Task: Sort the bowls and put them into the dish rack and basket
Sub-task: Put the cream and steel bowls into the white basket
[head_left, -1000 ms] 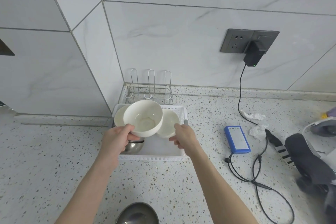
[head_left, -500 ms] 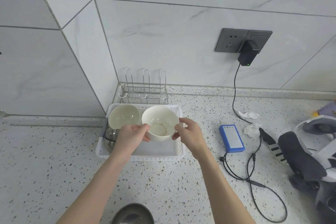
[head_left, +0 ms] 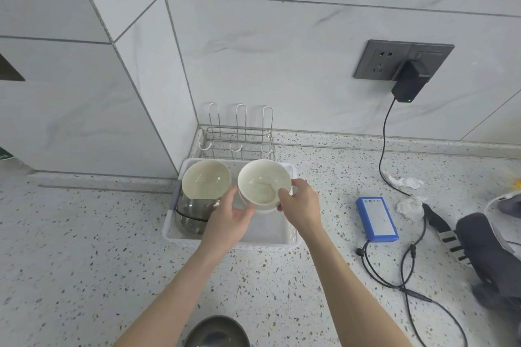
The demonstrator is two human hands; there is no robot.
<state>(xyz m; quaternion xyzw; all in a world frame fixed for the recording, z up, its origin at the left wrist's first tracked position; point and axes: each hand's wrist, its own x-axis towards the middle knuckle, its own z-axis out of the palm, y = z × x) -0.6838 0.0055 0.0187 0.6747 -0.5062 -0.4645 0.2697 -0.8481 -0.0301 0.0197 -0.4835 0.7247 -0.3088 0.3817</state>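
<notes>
Right, I see both hands on one white bowl (head_left: 263, 182) over the white basket (head_left: 293, 234). The right hand (head_left: 301, 207) pinches the bowl's right rim, thumb inside; the left hand (head_left: 229, 220) cups its lower left side, fingers curled under it. In the basket's left half another white bowl (head_left: 205, 180) leans tilted on a steel bowl (head_left: 194, 217). The wire dish rack (head_left: 239, 141) stands just behind the basket, against the wall. In front of the basket, at the frame's bottom edge, I see a second steel bowl (head_left: 215, 331). A blue battery pack (head_left: 376, 218) lies right of the basket on the speckled counter (head_left: 84, 262).
</notes>
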